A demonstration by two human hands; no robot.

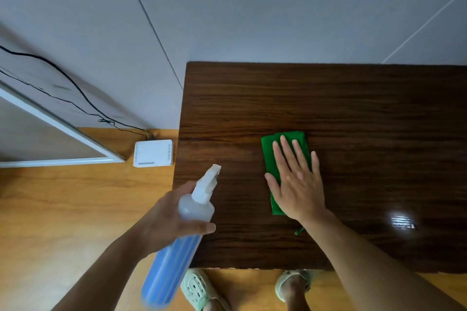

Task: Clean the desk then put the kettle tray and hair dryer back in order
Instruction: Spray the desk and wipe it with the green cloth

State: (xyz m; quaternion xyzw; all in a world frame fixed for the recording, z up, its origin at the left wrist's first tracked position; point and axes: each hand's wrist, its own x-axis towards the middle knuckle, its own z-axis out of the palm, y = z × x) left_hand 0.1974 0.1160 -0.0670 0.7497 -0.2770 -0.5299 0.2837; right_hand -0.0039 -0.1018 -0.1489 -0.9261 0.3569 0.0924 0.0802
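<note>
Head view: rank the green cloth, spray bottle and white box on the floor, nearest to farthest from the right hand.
1. green cloth: directly under the right hand, flat on the desk.
2. spray bottle: to its left, gripped by the left hand at the desk's edge.
3. white box: farthest left, on the floor.

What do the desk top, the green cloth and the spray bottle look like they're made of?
Desk: dark wood or wood-look veneer, glossy; grain lines and a light glare show. Green cloth: soft fabric, matte, likely microfibre. Spray bottle: translucent plastic; blue liquid shows through.
</note>
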